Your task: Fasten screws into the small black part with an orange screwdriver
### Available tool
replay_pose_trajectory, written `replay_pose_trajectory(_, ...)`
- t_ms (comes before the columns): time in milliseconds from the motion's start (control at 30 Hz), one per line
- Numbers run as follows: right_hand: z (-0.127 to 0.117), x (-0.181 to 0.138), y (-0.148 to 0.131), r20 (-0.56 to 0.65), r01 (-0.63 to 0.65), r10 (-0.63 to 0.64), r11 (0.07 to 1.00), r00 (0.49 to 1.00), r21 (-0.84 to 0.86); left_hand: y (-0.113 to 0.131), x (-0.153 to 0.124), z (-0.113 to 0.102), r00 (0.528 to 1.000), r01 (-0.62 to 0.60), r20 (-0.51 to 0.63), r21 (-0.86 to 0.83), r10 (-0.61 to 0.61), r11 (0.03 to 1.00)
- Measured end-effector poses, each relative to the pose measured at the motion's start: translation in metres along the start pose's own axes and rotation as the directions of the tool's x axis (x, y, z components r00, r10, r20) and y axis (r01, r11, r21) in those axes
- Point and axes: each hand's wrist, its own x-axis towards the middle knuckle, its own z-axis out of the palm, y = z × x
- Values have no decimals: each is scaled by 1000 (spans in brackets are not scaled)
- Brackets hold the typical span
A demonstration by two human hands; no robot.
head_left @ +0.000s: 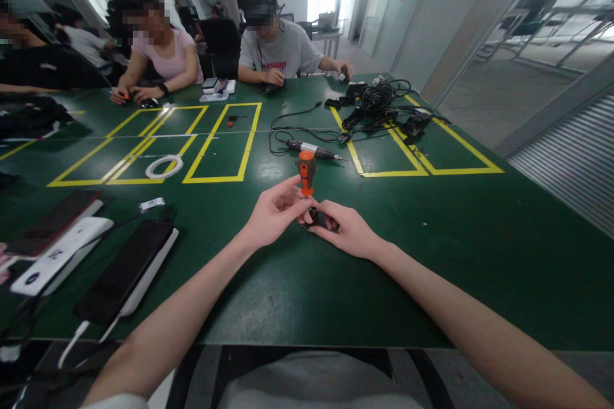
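My left hand (274, 212) pinches the orange and black handle of a small screwdriver (307, 174), held upright over the green table (432, 249). The screwdriver's tip points down into a small black part (320, 220) that my right hand (346, 227) grips against the table. Both hands meet at the table's middle, fingers closed round what they hold. What the black part is cannot be made out.
An electric screwdriver (313, 150) lies just beyond my hands, with a tangle of black cables (378, 105) at the back right. A white tape ring (164, 167) lies inside yellow floor-tape boxes. Phones and power banks (119, 271) lie at the left. Other people sit across the table.
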Motion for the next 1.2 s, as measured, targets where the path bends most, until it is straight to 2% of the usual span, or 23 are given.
replay_pose_trajectory(300, 1, -1, 0, -12, -1, 1, 1000, 1000, 15, 0, -2, 3, 1000, -17, 12, -53, 18, 998)
replay_pose_trajectory(533, 0, 0, -1, -5, -13, 13, 1000, 1000, -5, 5, -2, 3, 1000, -16, -4, 0, 16, 1000)
replay_pose_trajectory(767, 1, 1, -1, -18, -17, 17, 1000, 1000, 14, 1, 0, 4, 998, -66, -26, -21, 65, 998)
replay_pose_trajectory(967, 0, 1, -1, 1, -20, 20, 1000, 1000, 10, 6, 0, 3, 999, -24, 26, 29, 24, 999)
replay_pose_trajectory(1200, 1, 1, 0, -5, -26, 26, 1000, 1000, 14, 1, 2, 3, 998, -57, -35, -30, 56, 998)
